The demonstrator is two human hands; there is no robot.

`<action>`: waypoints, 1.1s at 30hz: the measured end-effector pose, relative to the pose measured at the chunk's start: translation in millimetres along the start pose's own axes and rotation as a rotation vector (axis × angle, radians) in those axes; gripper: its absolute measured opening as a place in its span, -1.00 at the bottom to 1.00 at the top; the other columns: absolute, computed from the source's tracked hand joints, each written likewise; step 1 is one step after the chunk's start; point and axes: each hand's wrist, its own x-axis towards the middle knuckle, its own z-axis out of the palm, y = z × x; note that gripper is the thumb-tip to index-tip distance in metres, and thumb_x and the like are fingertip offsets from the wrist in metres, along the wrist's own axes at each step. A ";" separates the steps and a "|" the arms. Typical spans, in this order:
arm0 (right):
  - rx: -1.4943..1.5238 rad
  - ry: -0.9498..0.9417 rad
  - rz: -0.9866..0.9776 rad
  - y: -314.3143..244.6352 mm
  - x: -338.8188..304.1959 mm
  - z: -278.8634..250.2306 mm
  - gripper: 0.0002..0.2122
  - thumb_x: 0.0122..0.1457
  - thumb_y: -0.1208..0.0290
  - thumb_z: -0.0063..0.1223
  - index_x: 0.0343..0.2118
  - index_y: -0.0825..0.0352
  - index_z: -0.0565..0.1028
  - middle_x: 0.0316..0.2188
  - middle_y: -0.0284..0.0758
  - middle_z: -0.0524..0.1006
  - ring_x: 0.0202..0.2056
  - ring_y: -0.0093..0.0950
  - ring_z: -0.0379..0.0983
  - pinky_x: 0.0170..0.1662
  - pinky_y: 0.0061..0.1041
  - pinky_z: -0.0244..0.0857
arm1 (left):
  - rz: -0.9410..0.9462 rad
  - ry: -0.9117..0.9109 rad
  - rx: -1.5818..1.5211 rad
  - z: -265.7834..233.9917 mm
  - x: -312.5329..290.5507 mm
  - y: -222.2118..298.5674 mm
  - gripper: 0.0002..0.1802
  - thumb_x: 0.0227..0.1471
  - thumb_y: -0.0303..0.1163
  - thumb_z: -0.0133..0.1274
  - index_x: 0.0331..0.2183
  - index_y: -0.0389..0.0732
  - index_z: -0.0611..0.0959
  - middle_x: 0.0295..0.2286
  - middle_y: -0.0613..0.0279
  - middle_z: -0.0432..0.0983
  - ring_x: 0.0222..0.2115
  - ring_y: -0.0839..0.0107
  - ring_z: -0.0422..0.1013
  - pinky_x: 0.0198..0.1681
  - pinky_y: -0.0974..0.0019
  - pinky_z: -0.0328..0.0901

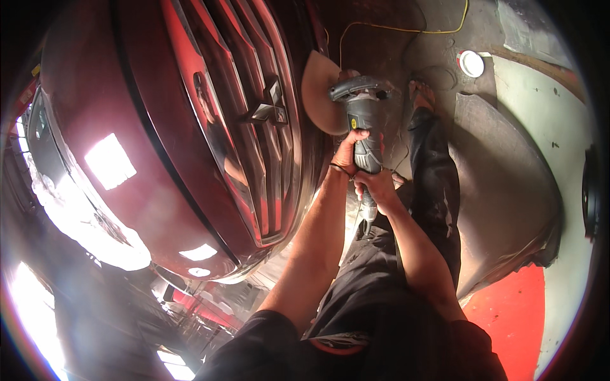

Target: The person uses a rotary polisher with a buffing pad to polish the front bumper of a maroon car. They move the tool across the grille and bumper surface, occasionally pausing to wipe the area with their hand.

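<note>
A dark grey power polisher [365, 120] with a black front handle stands out ahead of me. Its wide, pale round pad [319, 95] faces the front of a dark red car [152, 127]; whether the two touch, I cannot tell. My left hand [348, 151] is wrapped around the tool's body behind the head. Farther back, my right hand [377, 188] grips its rear part. Along the car's front runs a chrome and dark grille [235, 114] with a three-part emblem, left of the pad.
A yellow cord [406, 29] lies across the floor beyond the tool. To the right are a round white-topped can [471, 64], a large curved grey-brown panel [502, 171] and a red surface [511, 311]. My bare foot [422, 95] is near the tool head.
</note>
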 end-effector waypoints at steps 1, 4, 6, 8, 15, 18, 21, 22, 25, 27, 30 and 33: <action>-0.028 0.001 -0.020 -12.3 3.1 0.1 -0.90 0.12 0.51 0.21 -0.45 0.42 0.56 -0.59 -0.29 0.55 -0.63 -0.51 0.48 -0.56 -0.47 0.36 | 0.003 -0.033 0.000 5.3 4.9 10.0 -0.31 -0.11 -0.01 0.36 -0.06 -0.33 0.67 -0.30 0.05 0.66 -0.31 0.22 0.62 -0.20 0.13 0.55; 0.009 0.025 -0.061 -46.5 11.0 4.8 -0.90 0.16 0.52 0.20 -0.42 0.44 0.55 -0.58 -0.30 0.55 -0.63 -0.50 0.48 -0.56 -0.47 0.36 | 0.068 -0.037 0.013 33.2 14.8 38.2 -0.31 -0.11 -0.01 0.35 -0.06 -0.34 0.66 -0.30 0.04 0.66 -0.30 0.21 0.62 -0.19 0.11 0.55; -0.009 0.028 -0.068 -67.9 16.1 8.6 -0.92 0.17 0.54 0.20 -0.39 0.43 0.55 -0.58 -0.29 0.55 -0.62 -0.50 0.49 -0.57 -0.47 0.36 | 0.069 -0.055 0.032 40.2 21.5 56.0 -0.27 -0.11 0.01 0.33 -0.04 -0.38 0.65 -0.30 0.00 0.66 -0.29 0.17 0.62 -0.17 0.09 0.56; -0.022 0.033 -0.084 -85.9 24.0 13.0 -0.92 0.17 0.54 0.21 -0.38 0.43 0.55 -0.58 -0.29 0.55 -0.62 -0.50 0.49 -0.57 -0.47 0.36 | 0.092 -0.060 0.036 49.9 28.7 73.6 -0.22 -0.12 0.03 0.33 -0.02 -0.42 0.63 -0.30 -0.05 0.67 -0.29 0.13 0.63 -0.15 0.08 0.57; -0.071 0.037 -0.135 -134.2 44.0 16.6 -0.89 0.10 0.50 0.21 -0.46 0.45 0.58 -0.62 -0.27 0.57 -0.64 -0.50 0.50 -0.59 -0.45 0.34 | 0.154 -0.078 0.065 77.7 46.8 116.3 -0.26 -0.09 0.00 0.32 -0.01 -0.40 0.64 -0.28 -0.04 0.67 -0.28 0.14 0.64 -0.15 0.05 0.57; -0.085 0.067 -0.163 -136.0 44.0 18.2 -0.87 0.08 0.48 0.21 -0.49 0.47 0.60 -0.65 -0.26 0.57 -0.67 -0.50 0.49 -0.61 -0.45 0.32 | 0.170 -0.093 0.047 75.6 48.3 116.2 -0.28 -0.08 -0.03 0.31 0.00 -0.39 0.64 -0.25 -0.02 0.67 -0.26 0.15 0.64 -0.15 0.06 0.57; -0.067 0.093 -0.156 -120.9 42.9 17.3 -0.85 0.08 0.48 0.21 -0.48 0.49 0.60 -0.65 -0.26 0.57 -0.68 -0.50 0.48 -0.62 -0.46 0.31 | 0.202 -0.102 0.039 71.2 46.4 104.9 -0.27 -0.09 -0.04 0.32 0.01 -0.38 0.64 -0.21 0.02 0.67 -0.24 0.17 0.63 -0.14 0.08 0.57; -0.056 0.098 -0.151 -112.0 41.9 15.8 -0.85 0.08 0.48 0.21 -0.49 0.49 0.59 -0.65 -0.26 0.57 -0.69 -0.50 0.48 -0.62 -0.46 0.31 | 0.185 -0.085 0.033 67.7 44.0 98.3 -0.27 -0.09 -0.04 0.32 0.00 -0.39 0.63 -0.20 0.00 0.67 -0.24 0.15 0.63 -0.13 0.07 0.57; 0.004 0.073 -0.125 -88.7 28.7 12.7 -0.87 0.08 0.51 0.23 -0.52 0.47 0.57 -0.67 -0.29 0.54 -0.71 -0.51 0.46 -0.65 -0.45 0.30 | 0.122 -0.010 -0.001 52.3 31.7 72.7 -0.25 -0.11 -0.03 0.32 -0.01 -0.41 0.62 -0.20 -0.04 0.66 -0.24 0.13 0.63 -0.08 0.06 0.56; 0.059 0.062 -0.118 -69.5 17.3 11.6 -0.89 0.07 0.54 0.24 -0.52 0.44 0.56 -0.68 -0.30 0.53 -0.71 -0.52 0.45 -0.66 -0.45 0.29 | 0.095 -0.070 -0.016 35.4 24.2 52.6 -0.27 -0.10 -0.05 0.34 0.01 -0.38 0.62 -0.20 0.01 0.67 -0.24 0.15 0.63 -0.11 0.07 0.57; 0.047 0.057 -0.074 -28.6 6.4 2.7 -0.89 0.08 0.55 0.24 -0.53 0.44 0.56 -0.67 -0.30 0.53 -0.71 -0.52 0.45 -0.66 -0.46 0.29 | 0.067 -0.080 -0.034 12.1 13.0 20.3 -0.28 -0.09 -0.08 0.36 0.02 -0.37 0.63 -0.20 0.04 0.67 -0.24 0.15 0.63 -0.10 0.08 0.57; 0.055 0.045 -0.034 5.9 -5.9 -1.9 -0.87 0.08 0.55 0.24 -0.55 0.42 0.55 -0.68 -0.31 0.52 -0.72 -0.53 0.44 -0.66 -0.47 0.29 | 0.062 -0.037 -0.053 -1.4 -4.9 -9.2 -0.29 -0.10 -0.10 0.37 0.00 -0.37 0.63 -0.19 0.04 0.67 -0.24 0.15 0.63 -0.08 0.09 0.57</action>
